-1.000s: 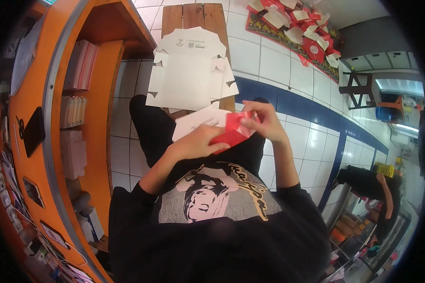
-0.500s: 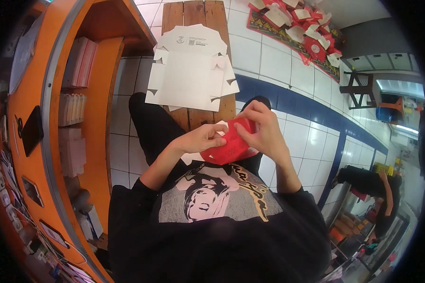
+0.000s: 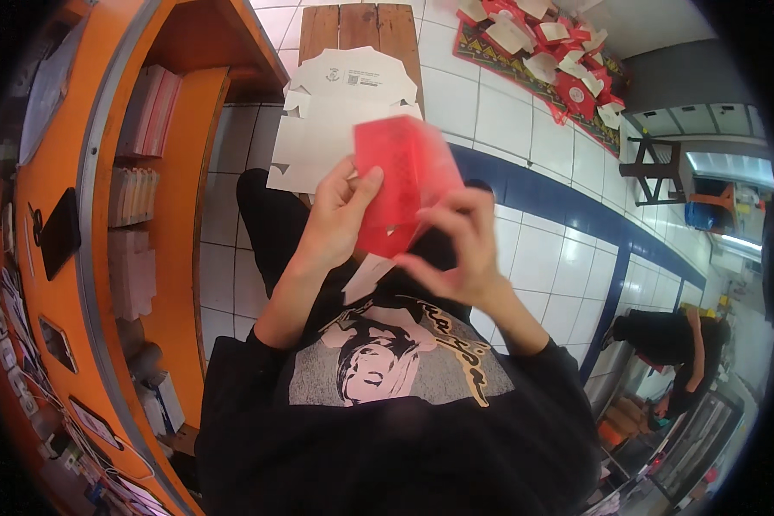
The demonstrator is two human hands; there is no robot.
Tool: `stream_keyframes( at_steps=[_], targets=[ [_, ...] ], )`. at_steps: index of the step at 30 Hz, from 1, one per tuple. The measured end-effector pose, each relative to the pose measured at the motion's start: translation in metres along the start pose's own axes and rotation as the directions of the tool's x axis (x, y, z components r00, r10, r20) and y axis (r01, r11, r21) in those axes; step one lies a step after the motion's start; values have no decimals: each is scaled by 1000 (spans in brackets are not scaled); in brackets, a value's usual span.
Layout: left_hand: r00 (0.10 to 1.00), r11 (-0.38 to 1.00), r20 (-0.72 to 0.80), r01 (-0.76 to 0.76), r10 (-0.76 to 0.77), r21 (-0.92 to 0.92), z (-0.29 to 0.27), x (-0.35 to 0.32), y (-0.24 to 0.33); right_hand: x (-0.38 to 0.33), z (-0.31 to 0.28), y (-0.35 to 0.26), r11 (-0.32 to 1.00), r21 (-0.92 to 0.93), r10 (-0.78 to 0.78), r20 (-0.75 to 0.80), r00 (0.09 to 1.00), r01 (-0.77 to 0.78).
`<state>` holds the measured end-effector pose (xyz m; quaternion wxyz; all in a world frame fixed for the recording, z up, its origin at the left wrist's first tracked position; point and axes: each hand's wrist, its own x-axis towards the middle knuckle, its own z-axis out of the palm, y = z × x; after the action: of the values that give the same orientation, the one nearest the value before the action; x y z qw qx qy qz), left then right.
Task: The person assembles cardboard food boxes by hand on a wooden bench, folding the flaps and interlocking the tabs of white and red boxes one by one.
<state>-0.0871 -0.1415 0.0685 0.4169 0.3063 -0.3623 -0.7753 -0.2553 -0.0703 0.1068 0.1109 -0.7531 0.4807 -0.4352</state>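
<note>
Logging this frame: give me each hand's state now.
Left hand: closed on the red carton, thumb across its face.
Right hand: fingers gripping the same red carton from below.

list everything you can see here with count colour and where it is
red carton: one, red, held up between both hands
flat carton blanks: a stack, white, on the bench ahead
wooden bench: one, brown, top centre on the tiled floor
carton pile: many, red and white, on a patterned mat top right
orange counter: one, orange, along the left, shelves with stacked packs
stool: one, dark, right
other person: one, in dark clothes, bending at lower right
left hand: grips the carton's left edge
right hand: grips its lower right side
</note>
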Motion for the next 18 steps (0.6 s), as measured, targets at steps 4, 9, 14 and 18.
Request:
stream_keyframes(
  at_steps=[4,9,14,18],
  targets=[
    [959,916,-30,-261,283,305,19,2,8,-5,29,3,995,-75,-73,-106,992,65],
    [933,943,-147,-315,329,109,16,9,22,-3,19,16,963,-11,-266,-193,944,268],
    [922,941,-226,-334,315,-49,31,0,7,13,4,9,935,-138,-348,-204,915,325],
    [837,836,-64,-532,543,134,37,-7,-4,27,-2,7,922,-295,-266,-14,964,250]
  ],
)
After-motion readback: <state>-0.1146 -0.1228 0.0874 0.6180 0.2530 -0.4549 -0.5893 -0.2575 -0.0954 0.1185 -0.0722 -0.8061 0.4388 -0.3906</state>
